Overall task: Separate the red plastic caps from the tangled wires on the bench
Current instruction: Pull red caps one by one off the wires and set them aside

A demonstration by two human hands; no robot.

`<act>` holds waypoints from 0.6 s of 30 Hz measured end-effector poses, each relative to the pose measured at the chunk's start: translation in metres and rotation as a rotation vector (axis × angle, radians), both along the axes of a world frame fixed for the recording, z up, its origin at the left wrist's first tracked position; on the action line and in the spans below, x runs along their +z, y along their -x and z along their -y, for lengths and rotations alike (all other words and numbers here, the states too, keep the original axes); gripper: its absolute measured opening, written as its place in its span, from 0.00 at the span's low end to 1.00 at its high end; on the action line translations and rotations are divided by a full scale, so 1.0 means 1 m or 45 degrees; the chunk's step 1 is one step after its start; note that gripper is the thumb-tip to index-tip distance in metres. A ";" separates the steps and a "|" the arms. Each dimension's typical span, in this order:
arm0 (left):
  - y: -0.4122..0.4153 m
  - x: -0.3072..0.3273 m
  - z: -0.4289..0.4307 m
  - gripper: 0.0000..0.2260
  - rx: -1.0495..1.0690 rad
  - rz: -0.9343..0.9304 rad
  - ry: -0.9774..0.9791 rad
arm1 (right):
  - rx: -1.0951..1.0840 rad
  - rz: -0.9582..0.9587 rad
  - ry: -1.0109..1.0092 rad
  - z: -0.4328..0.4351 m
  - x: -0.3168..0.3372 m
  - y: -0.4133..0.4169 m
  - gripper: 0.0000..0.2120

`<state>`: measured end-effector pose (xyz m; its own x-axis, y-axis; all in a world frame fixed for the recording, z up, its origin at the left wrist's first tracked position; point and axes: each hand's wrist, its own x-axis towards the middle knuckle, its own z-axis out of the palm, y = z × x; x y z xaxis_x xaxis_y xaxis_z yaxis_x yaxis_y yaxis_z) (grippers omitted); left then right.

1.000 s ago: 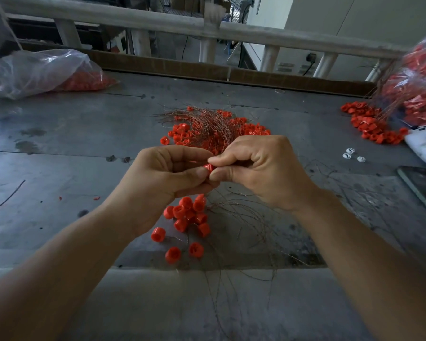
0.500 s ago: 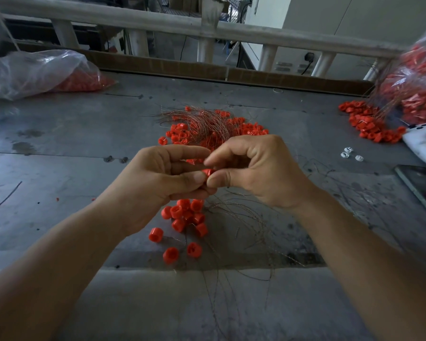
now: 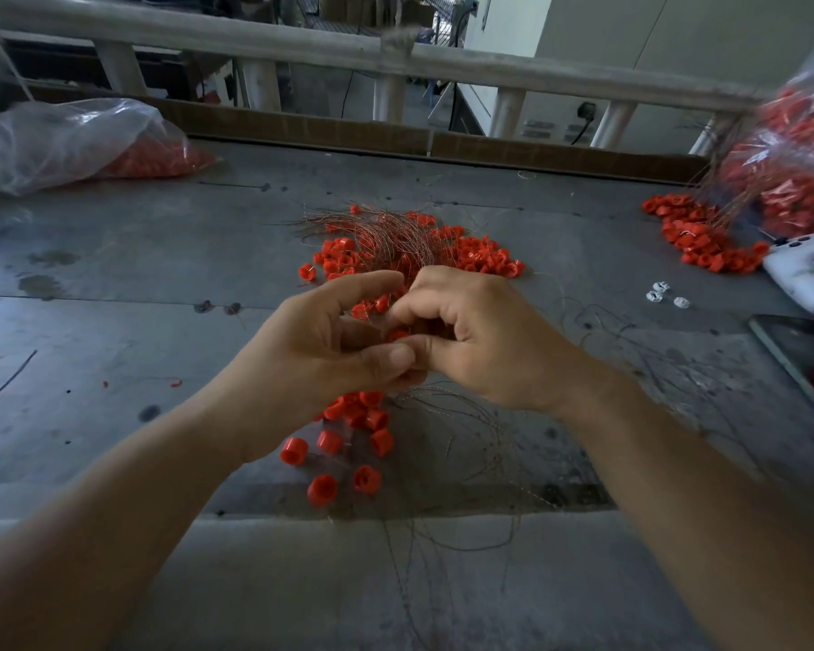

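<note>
I see my left hand [image 3: 320,354] and right hand [image 3: 485,335] meeting mid-worktop [image 3: 114,321], both grips pinching one red cap [image 3: 398,334]. The wire tangle [image 3: 395,237] lies at twelve o'clock, loose caps [image 3: 348,429] at six.

Caps [image 3: 366,479]: bright red. Wires [image 3: 395,237]: coppery brown. Tabletop [image 3: 114,293]: dull grey, dark stains. Bags, far left [image 3: 67,138] and far right [image 3: 790,152]: clear, red contents. Controller [image 3: 800,274]: white.
</note>
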<state>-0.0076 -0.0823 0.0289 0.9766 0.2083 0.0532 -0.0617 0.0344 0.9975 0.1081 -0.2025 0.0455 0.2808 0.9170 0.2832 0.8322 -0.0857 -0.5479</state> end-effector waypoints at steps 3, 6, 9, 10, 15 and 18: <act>0.000 0.000 0.003 0.36 0.022 0.022 -0.026 | -0.006 0.041 -0.004 0.000 0.001 0.004 0.04; 0.001 0.001 0.005 0.34 0.019 0.055 0.050 | -0.019 0.053 -0.061 0.000 0.001 0.008 0.03; 0.002 0.003 0.005 0.33 0.000 0.073 0.091 | -0.025 0.060 -0.092 -0.001 0.001 0.010 0.02; 0.002 0.003 0.005 0.33 -0.004 0.069 0.094 | -0.019 0.057 -0.091 -0.001 0.001 0.010 0.02; 0.001 0.004 0.003 0.30 -0.005 0.031 0.135 | -0.012 -0.081 -0.054 0.000 0.002 0.005 0.02; 0.002 0.005 0.000 0.26 -0.033 -0.010 0.206 | -0.002 -0.185 -0.084 0.000 0.002 0.004 0.09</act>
